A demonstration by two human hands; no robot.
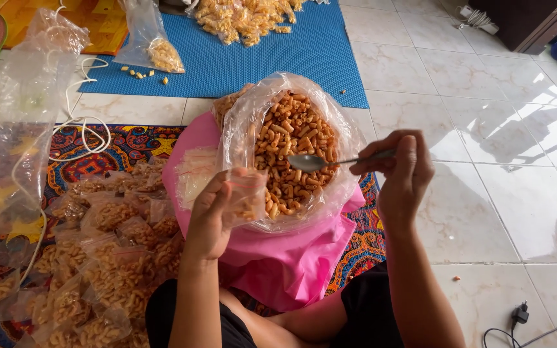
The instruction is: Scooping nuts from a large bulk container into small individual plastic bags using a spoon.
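My left hand (209, 216) holds a small clear plastic pouch (247, 193) with a few orange snack pieces inside, right beside a large clear bag (240, 129) full of orange-brown macaroni-shaped snacks (293, 138). My right hand (400, 171) grips the handle of a metal spoon (311, 161). The spoon's bowl hovers empty over the snacks in the big bag. The big bag rests on a pink plastic bag (285, 264) in front of my lap.
Several filled small pouches (107, 258) are heaped at the left on a patterned mat (104, 154). A blue mat (259, 58) at the back holds loose pale snacks and a half-filled bag (156, 45). Large empty clear bags (14, 116) lie left. A black cable (530, 322) lies on white tiles.
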